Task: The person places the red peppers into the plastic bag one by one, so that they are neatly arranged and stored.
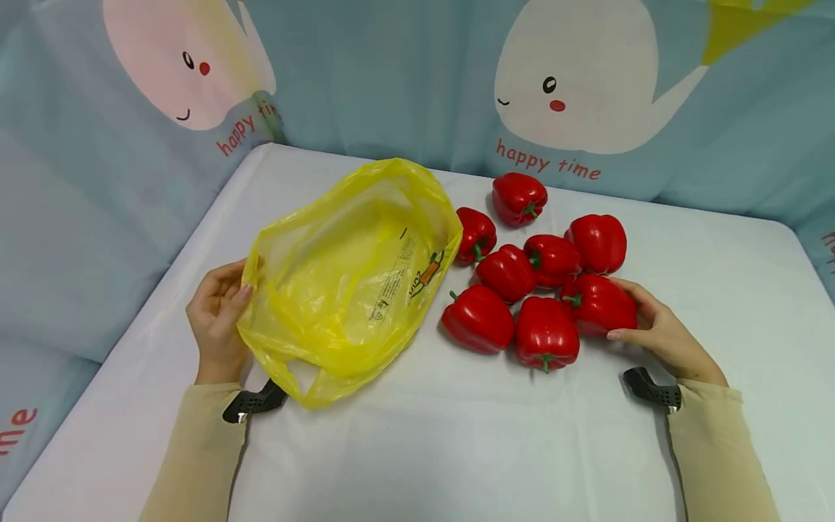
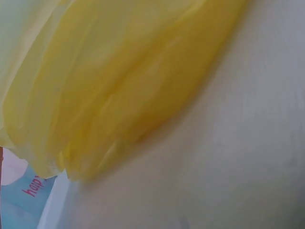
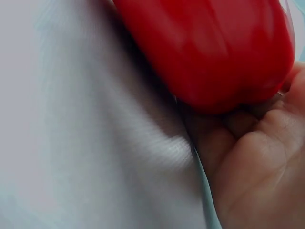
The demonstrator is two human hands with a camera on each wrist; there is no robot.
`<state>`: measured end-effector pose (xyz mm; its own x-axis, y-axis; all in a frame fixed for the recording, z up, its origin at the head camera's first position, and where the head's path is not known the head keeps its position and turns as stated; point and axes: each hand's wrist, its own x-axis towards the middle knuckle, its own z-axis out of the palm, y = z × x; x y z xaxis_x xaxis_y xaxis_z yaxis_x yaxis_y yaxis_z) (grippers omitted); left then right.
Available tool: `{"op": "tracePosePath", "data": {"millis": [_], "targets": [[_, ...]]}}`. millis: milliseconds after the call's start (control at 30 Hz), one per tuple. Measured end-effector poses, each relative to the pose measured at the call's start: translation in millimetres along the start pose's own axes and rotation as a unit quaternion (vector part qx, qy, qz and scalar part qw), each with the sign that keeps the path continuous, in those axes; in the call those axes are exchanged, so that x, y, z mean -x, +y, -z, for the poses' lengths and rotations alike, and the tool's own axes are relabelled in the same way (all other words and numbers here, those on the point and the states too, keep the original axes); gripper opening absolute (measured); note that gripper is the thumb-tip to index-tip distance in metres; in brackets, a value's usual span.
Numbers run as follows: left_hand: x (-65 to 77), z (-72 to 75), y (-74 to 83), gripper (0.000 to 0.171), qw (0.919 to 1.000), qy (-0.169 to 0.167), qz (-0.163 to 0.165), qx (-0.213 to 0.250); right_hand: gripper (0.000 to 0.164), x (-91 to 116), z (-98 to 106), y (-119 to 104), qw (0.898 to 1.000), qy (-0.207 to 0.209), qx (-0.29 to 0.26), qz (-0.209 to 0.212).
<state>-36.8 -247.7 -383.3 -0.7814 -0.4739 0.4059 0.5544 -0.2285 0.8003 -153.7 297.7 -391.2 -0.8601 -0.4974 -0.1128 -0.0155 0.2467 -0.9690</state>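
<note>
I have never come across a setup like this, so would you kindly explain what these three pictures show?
There is no robot here: a person works with two bare hands. The widest picture comes from a camera worn on the head, looking forward and down; the other two come from cameras worn on the left and right wrists. On the white table lie eight red peppers, with an open yellow plastic bag to their left. The left hand holds the bag's edge, while the right hand grips one pepper at the right of the group, also seen close up from the right wrist.
</note>
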Motion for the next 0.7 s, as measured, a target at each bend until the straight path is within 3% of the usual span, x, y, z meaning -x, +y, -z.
{"op": "tracePosePath", "data": {"millis": [133,300,500,700], "targets": [[-2.2,0.8,6.2,0.024,0.9955,0.022,0.016,-0.091,0.062,0,-3,-2,0.998,0.012,-0.049,0.021],[-2.6,1.9,12.5,0.016,0.9732,0.053,0.054,-0.217,0.059,2,-5,-9,0.992,0.027,-0.108,0.053],[-2.8,-2.2,18.0,0.014,0.9493,0.07,0.069,-0.298,0.06,4,-16,-32,0.985,0.058,-0.134,0.096],[-4.7,-7.1,17.8,0.015,0.9325,0.056,0.043,-0.354,0.065,1,-40,-58,0.983,0.068,-0.122,0.12]]}}
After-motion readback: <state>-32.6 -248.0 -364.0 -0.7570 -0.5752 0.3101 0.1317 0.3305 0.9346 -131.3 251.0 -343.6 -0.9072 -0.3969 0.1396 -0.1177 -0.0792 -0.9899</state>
